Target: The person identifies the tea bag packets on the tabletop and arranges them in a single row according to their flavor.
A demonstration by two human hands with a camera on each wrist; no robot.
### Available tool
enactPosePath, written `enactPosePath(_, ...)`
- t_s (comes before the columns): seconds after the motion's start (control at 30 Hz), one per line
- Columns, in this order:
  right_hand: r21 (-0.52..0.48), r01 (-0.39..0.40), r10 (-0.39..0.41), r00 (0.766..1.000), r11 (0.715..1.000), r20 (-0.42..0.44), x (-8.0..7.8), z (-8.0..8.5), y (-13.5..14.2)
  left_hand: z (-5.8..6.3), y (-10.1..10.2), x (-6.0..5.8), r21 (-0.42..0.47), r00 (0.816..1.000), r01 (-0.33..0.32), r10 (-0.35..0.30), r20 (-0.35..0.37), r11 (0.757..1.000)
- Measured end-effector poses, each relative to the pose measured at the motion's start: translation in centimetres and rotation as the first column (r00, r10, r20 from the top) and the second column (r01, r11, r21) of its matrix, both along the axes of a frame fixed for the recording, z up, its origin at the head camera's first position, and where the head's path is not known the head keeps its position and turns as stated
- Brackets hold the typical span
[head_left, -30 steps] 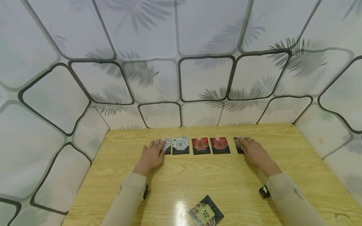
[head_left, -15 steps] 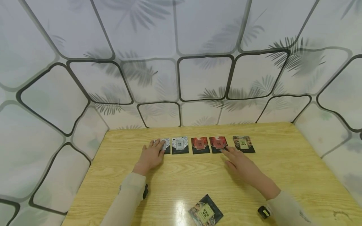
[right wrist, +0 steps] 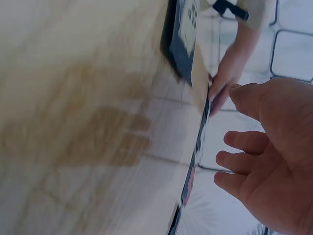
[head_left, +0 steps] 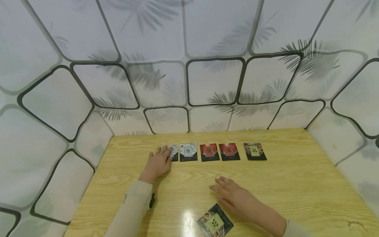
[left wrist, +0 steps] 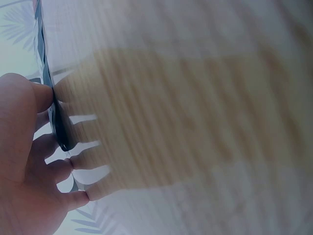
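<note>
Relaxed fingers of my left hand (head_left: 157,165) rest on a white-and-black flat packet (head_left: 175,155), covering much of it, at the left end of a row. In the left wrist view the packet's dark edge (left wrist: 59,125) shows beside the thumb and fingertips. My right hand (head_left: 238,199) hovers over the table with its fingers loosely extended, holding nothing. Closest to it is a dark packet with a yellow-green label (head_left: 215,223), lying askew near the front. That same packet (right wrist: 185,36) appears at the top of the right wrist view.
Right of the left hand, the row continues with another white packet (head_left: 188,158), two red packets (head_left: 210,158) and, after a wider gap, a packet with a yellow-green label (head_left: 255,157). The wooden table (head_left: 308,184) meets patterned walls (head_left: 216,82) at the back and sides.
My right hand has left the rightmost packet in the row, uncovering it, and come back toward the front, near the askew packet. The left hand has stayed on its packet.
</note>
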State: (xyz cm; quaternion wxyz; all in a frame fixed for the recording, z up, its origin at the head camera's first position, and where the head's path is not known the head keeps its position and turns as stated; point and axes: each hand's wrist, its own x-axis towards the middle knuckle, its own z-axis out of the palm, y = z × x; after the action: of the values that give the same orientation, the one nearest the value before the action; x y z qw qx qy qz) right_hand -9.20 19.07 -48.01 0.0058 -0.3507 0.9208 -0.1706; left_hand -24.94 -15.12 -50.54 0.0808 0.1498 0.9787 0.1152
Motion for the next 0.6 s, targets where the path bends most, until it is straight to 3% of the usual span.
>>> enactPosePath(0.13,0.02,-0.096,0.096,0.995,0.995,-0.024,1.1,-0.2,-0.9,0.0,0.0,0.0,0.002,1.0,0.001,-0.001,-0.017,1.0)
enactPosePath(0.27,0.054,-0.189,0.188,0.982,0.981,0.024,1.8,-0.4,-1.3,0.0,0.0,0.1,0.012,1.0,0.003,-0.002,-0.024,1.0)
enactPosePath(0.5,0.077,-0.242,0.221,0.951,0.967,0.216,2.5,-0.7,-1.6,-0.1,0.0,0.1,0.009,1.0,0.004,-0.003,-0.027,1.0)
enactPosePath(0.6,0.09,-0.256,0.228,0.943,0.962,0.243,2.5,-0.9,-1.7,-0.3,0.0,0.0,0.007,1.0,0.003,-0.003,-0.025,1.0)
